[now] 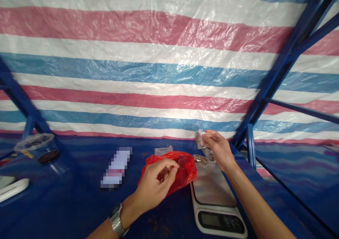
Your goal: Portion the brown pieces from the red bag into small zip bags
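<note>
My left hand (pixel 158 181), a metal watch (pixel 118 220) on its wrist, is over the near side of an open red plastic bag (pixel 188 165). Its thumb and fingers are pinched together; what they hold, if anything, I cannot make out. Round clear shapes show inside the bag. My right hand (pixel 220 149) grips a small clear plastic bag (pixel 199 139) with something brownish in it, raised beyond the scale. Below that hand, more small clear bags with brown contents (pixel 200 159) lie at the far edge of the kitchen scale (pixel 215 186).
Behind the red bag lies another clear bag (pixel 163 150). A pixelated oblong (pixel 116 168) is on the blue table (pixel 79 210) to the left. Farther left are a clear plastic tub (pixel 35 142) and a white object (pixel 14 189). Blue metal bars (pixel 261 97) and striped sheeting (pixel 148 73) stand behind.
</note>
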Demonstrator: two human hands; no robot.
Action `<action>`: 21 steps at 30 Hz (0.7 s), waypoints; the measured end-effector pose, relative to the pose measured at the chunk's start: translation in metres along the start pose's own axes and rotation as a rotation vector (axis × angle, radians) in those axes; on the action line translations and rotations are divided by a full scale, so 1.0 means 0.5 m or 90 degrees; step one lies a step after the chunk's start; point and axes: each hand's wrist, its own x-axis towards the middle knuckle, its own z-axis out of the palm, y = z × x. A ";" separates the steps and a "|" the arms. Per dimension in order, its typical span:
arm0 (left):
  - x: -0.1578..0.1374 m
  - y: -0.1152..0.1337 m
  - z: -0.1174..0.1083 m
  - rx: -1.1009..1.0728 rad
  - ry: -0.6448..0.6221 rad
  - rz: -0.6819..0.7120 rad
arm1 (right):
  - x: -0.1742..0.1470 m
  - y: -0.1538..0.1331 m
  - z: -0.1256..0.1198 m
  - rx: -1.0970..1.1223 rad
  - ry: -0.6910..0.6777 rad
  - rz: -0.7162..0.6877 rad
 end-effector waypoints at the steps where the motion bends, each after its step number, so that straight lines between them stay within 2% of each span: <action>1: 0.003 -0.002 0.001 -0.049 0.001 -0.040 | -0.016 -0.013 0.014 0.017 -0.007 -0.016; 2: 0.006 -0.005 0.003 -0.099 0.003 -0.077 | -0.035 -0.027 0.030 0.021 -0.024 -0.037; 4: 0.013 -0.013 0.006 -0.184 0.013 -0.131 | -0.081 -0.052 0.063 -0.003 -0.132 -0.151; 6: 0.019 -0.020 0.006 -0.221 0.029 -0.140 | -0.127 -0.071 0.090 -0.083 -0.255 -0.233; 8: 0.023 -0.026 0.005 -0.216 0.052 -0.129 | -0.161 -0.081 0.106 -0.163 -0.321 -0.287; 11: 0.026 -0.031 0.001 -0.175 0.080 -0.120 | -0.180 -0.083 0.112 -0.183 -0.338 -0.298; 21: 0.029 -0.035 -0.001 -0.176 0.112 -0.138 | -0.184 -0.089 0.121 -0.087 -0.312 -0.212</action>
